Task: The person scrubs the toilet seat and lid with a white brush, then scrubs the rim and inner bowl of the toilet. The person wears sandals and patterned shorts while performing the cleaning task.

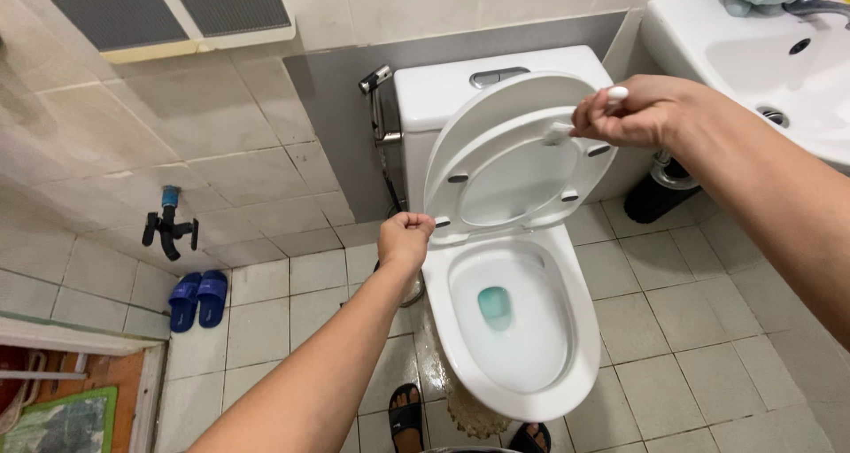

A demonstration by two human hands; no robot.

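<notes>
Floor: pale square-tiled bathroom floor (682, 347), wet patch beside the toilet base. Black sandals (405, 413) at bottom edge.

White ceramic toilet bowl (518, 329), seat and lid raised; blue-green water at the bottom.

Left hand (405, 238): grip closed in a fist at the left rim of the raised white plastic toilet seat (496, 152); what it pinches cannot be told.

Right hand (633, 112): grip pressed around a small white-handled brush (560, 132), bristles touching the seat's upper right edge.

Farther: blue slippers (198, 298) by the left wall, black wall tap (168, 227), white cistern (443, 90), white washbasin (753, 63) at right, white wall unit with grey grilles (168, 10).
</notes>
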